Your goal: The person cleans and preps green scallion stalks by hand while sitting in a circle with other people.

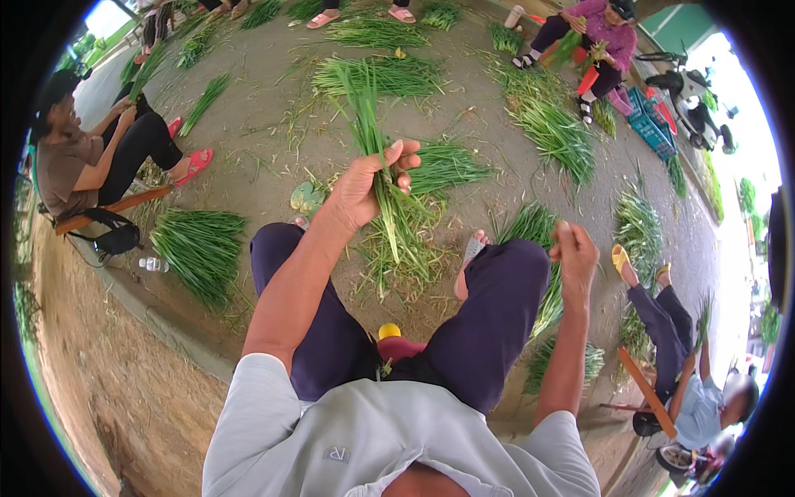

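My left hand [364,184] is wrapped round a small bunch of garlic chives [389,222], held up in front of me. The green leaf tips point away from me, and the pale stem ends hang toward the ground between my knees. Below the bunch lies a heap of loose, yellowish leaf trimmings [418,263]. Over by my right knee, my right hand [574,255] is closed with its fingers curled in; whether anything is pinched in it is hidden. A pile of chives [530,225] lies on the ground past that knee.
More chive piles lie ahead [385,76], at left [199,248] and at right [556,137]. People sit at left [83,157], far right [609,37] and near right [704,406]. A teal crate [652,124] stands near a parked scooter [691,103]. A clear bottle [154,264] lies by the kerb.
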Available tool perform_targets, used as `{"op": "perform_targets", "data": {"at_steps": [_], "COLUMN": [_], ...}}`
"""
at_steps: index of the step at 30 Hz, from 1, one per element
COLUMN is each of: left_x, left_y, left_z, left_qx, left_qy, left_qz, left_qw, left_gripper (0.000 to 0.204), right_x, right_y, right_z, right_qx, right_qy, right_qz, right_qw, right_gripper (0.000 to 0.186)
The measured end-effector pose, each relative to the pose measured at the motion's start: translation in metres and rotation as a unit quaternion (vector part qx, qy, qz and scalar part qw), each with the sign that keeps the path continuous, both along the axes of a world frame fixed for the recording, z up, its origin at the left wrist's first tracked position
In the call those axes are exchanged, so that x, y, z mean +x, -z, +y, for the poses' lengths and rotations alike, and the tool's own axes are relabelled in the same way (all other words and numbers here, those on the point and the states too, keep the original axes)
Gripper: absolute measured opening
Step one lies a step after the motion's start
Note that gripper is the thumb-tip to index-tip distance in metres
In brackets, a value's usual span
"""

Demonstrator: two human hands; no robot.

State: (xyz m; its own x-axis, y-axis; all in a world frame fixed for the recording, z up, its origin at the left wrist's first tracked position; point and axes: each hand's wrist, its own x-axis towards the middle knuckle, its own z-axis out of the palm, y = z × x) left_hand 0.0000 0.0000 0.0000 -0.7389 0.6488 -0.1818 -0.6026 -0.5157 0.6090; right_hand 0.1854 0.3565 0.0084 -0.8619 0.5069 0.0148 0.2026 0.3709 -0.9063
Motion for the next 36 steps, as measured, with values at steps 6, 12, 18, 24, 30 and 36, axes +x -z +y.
{"op": "perform_targets", "data": {"at_steps": [6, 12, 18, 24, 30, 36], "left_x": [0.005, 0.008, 0.009, 0.009, 0.01, 0.012], "left_y": [-0.008, 0.006, 0.028, 0.028, 0.025, 0.022], "left_z": [-0.006, -0.009, -0.005, -0.001, -0.002, 0.0], "left_qx": [-0.006, -0.043, -0.048, -0.076, -0.075, -0.092], "left_qy": [0.015, -0.009, -0.001, 0.023, 0.052, 0.068], "left_qz": [0.01, -0.003, -0.015, -0.019, -0.031, -0.026], "left_qw": [1.0, 0.999, 0.999, 0.997, 0.995, 0.993], "left_gripper": [0.041, 0.047, 0.048, 0.044, 0.043, 0.042], "right_x": [-0.077, -0.105, -0.113, -0.115, -0.113, -0.116], "right_y": [-0.043, -0.018, 0.015, 0.018, 0.013, 0.018], "right_z": [-0.134, -0.191, -0.194, -0.185, -0.176, -0.158], "right_qx": [-0.075, 0.027, 0.062, 0.105, 0.022, -0.079], "right_qy": [-0.234, -0.295, -0.29, -0.295, -0.228, -0.179], "right_qz": [-0.016, 0.114, 0.101, 0.078, 0.05, 0.048], "right_qw": [0.969, 0.948, 0.95, 0.947, 0.972, 0.979], "right_gripper": [0.035, 0.029, 0.032, 0.024, 0.017, 0.017]}}
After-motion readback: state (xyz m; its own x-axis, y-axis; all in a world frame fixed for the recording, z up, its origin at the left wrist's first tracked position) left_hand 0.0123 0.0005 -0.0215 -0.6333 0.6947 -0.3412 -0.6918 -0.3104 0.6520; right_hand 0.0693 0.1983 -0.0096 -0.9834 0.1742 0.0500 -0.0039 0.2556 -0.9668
